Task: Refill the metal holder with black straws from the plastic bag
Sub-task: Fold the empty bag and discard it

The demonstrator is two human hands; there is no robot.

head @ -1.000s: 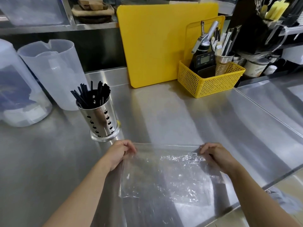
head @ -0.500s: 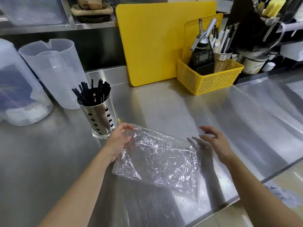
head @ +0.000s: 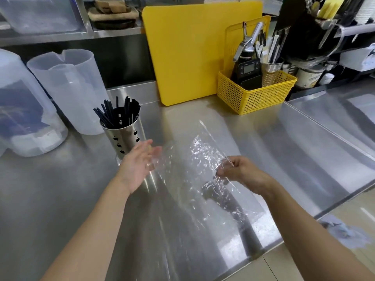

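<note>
A perforated metal holder (head: 124, 136) stands on the steel counter, with several black straws (head: 116, 112) sticking out of its top. An empty clear plastic bag (head: 194, 159) is lifted off the counter between my hands, crumpled and blurred. My right hand (head: 239, 173) pinches the bag's right edge. Just right of the holder's base, my left hand (head: 137, 165) is open with fingers spread, palm toward the bag's left edge; whether it touches the bag is unclear.
Two translucent plastic jugs (head: 69, 86) stand left of the holder. A yellow cutting board (head: 190, 49) leans at the back, beside a yellow basket (head: 257, 94) of tools. The counter's front edge (head: 263, 252) runs diagonally at lower right.
The bag lay flat under both hands, then my left hand lifted its corner. Now my right hand grips its right edge and holds it up; my left hand has let go and opened.
</note>
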